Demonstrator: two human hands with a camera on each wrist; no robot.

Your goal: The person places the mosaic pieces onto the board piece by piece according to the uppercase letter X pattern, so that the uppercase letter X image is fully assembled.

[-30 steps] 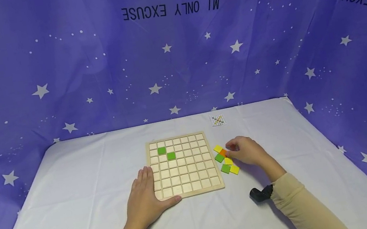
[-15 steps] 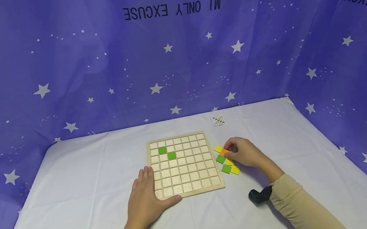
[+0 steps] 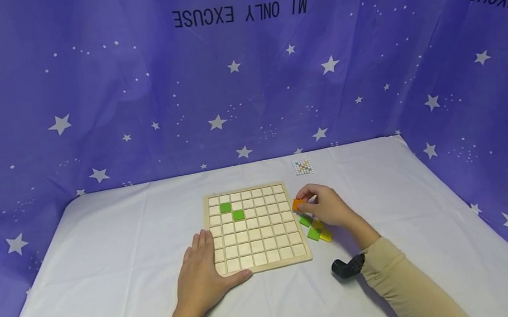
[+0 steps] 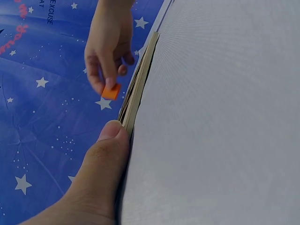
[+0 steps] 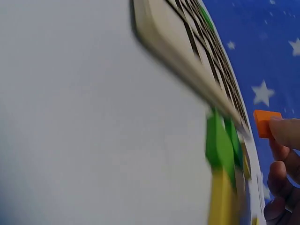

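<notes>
My right hand (image 3: 328,206) pinches an orange square tile (image 3: 297,204) between thumb and fingertips, just off the right edge of a wooden grid board (image 3: 267,267). The same orange tile (image 5: 263,123) shows in the right wrist view, raised off the table. Two green tiles (image 3: 225,207) lie in cells near the board's upper left. My left hand (image 3: 199,273) rests along the board's left and front edges with fingers straight; its thumb (image 4: 105,150) touches the front rim in the left wrist view. Below my right hand lie loose green tiles (image 3: 314,234) and yellow tiles (image 3: 326,236), partly hidden.
A small card printed with a coloured grid (image 3: 303,166) lies behind the board to the right. White cloth (image 3: 116,273) covers the table. A purple star-patterned curtain (image 3: 161,95) stands behind it and at both sides.
My right hand has lifted the orange tile from the loose pile and carried it left, toward the board's right edge. My left hand stays at the board.
</notes>
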